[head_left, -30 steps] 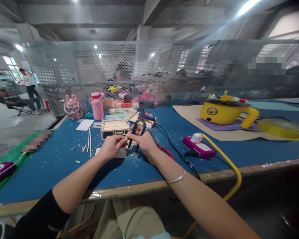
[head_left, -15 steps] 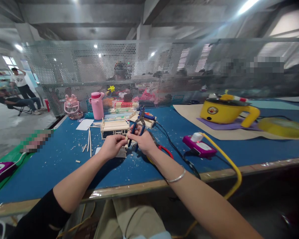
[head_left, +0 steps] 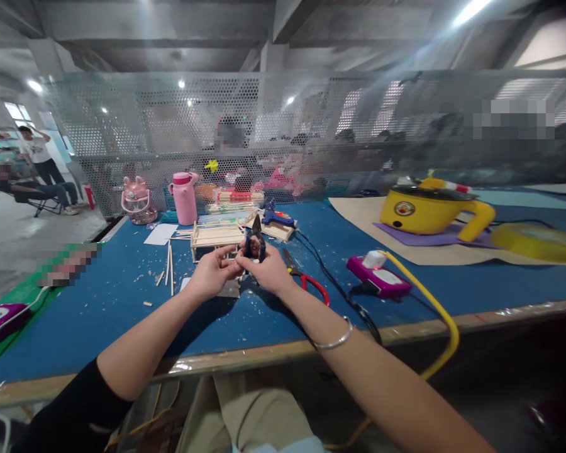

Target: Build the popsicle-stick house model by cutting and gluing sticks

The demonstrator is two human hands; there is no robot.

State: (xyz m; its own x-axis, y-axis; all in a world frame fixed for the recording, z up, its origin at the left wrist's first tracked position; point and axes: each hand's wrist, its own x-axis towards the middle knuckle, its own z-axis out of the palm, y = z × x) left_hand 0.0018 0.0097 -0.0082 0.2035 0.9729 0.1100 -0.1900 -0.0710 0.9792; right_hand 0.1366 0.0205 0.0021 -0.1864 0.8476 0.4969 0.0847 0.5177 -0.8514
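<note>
My right hand (head_left: 266,269) is closed on dark pliers with blue handles (head_left: 256,234), whose jaws point up. My left hand (head_left: 214,272) is pinched beside it, fingertips meeting the right hand's; what it holds is too small to make out. Just behind my left hand stands a small frame of wooden sticks (head_left: 217,236). Loose wooden sticks (head_left: 169,270) lie on the blue table to the left. A blue glue gun (head_left: 277,218) rests behind the pliers.
Red-handled pliers (head_left: 315,288) and a black cable lie right of my hands. Further right are a purple power strip (head_left: 382,280) and a yellow pot (head_left: 415,214). A pink bottle (head_left: 183,200) stands at the back left, before a perforated screen (head_left: 160,113).
The blue-handled pliers have turned and sit lower in my right hand, with their handles drawn closer to the palm. The small stick seen between my fingertips is now hidden.
</note>
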